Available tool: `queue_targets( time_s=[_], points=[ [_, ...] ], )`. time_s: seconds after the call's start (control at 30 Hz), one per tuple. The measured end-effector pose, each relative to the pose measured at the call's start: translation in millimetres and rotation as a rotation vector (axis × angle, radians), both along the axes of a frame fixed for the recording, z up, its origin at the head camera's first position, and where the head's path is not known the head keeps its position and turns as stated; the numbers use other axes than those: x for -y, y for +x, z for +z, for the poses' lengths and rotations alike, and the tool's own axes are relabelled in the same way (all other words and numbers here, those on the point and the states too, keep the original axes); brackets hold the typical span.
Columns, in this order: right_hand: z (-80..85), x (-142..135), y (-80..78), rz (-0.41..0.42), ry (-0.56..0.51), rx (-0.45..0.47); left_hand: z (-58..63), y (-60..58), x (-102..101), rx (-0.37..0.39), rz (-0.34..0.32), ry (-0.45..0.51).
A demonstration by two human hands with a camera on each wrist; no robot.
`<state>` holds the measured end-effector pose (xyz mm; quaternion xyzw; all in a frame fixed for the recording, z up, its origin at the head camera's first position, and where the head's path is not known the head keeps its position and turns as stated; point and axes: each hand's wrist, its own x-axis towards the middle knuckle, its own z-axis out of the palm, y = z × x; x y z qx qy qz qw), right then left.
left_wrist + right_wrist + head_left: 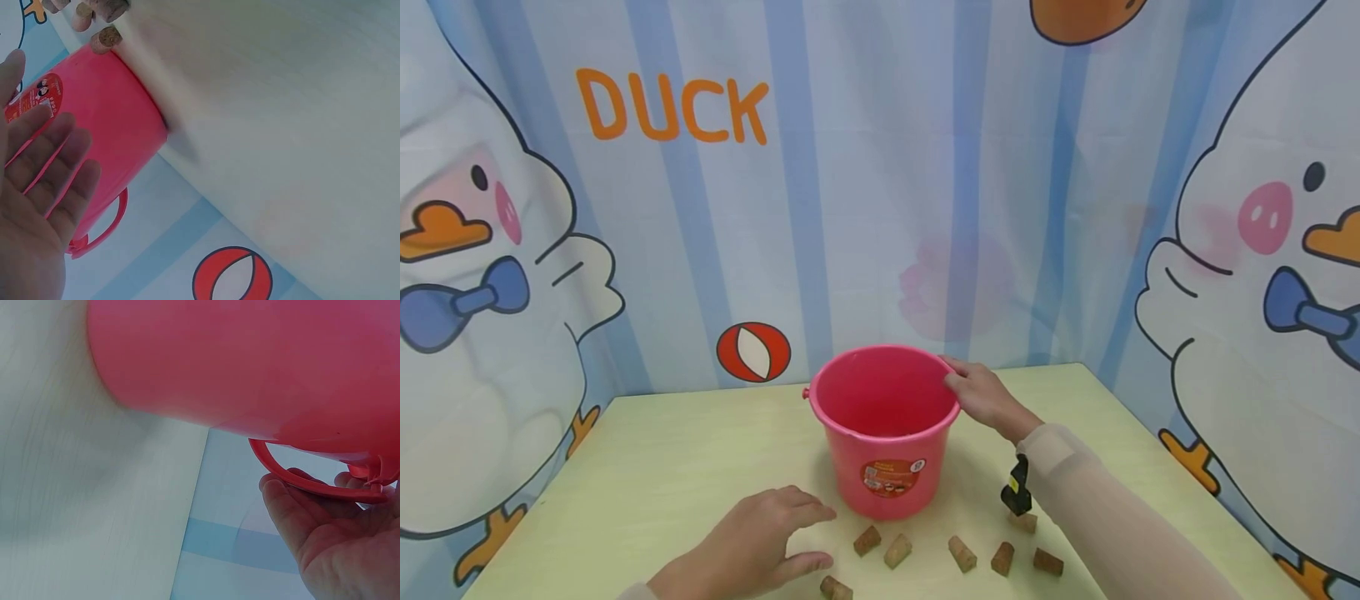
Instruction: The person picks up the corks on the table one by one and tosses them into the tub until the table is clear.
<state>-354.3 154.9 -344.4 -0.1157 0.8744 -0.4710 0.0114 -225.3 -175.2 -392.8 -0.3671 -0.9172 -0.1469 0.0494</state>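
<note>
A pink bucket stands upright on the table, a red label on its front. At its right rim, my right hand holds the bucket's handle, which hangs down the far side with the fingers curled about it in the right wrist view. Low and to the left of the bucket, my left hand hovers with fingers extended and thumb apart, holding nothing. Several corks lie in front of the bucket, among them a dark cork and a light cork. Another cork is close to the left thumb.
The pale yellow table ends at a striped curtain printed with ducks. A few corks, such as the brown cork, lie beside the right forearm. A black strap device sits on the right wrist.
</note>
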Motion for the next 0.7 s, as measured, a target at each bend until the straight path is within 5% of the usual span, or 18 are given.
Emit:
queue_targets(
  time_s=[0.53, 0.7],
  points=[
    [-0.4, 0.3, -1.2, -0.013, 0.001, 0.01, -18.9, 1.4, -2.5, 0.233, -0.007, 0.001],
    [-0.3, 0.7, -1.4, -0.013, 0.002, 0.013, -23.3, -0.1, -4.2, 0.249, -0.036, -0.035]
  ],
)
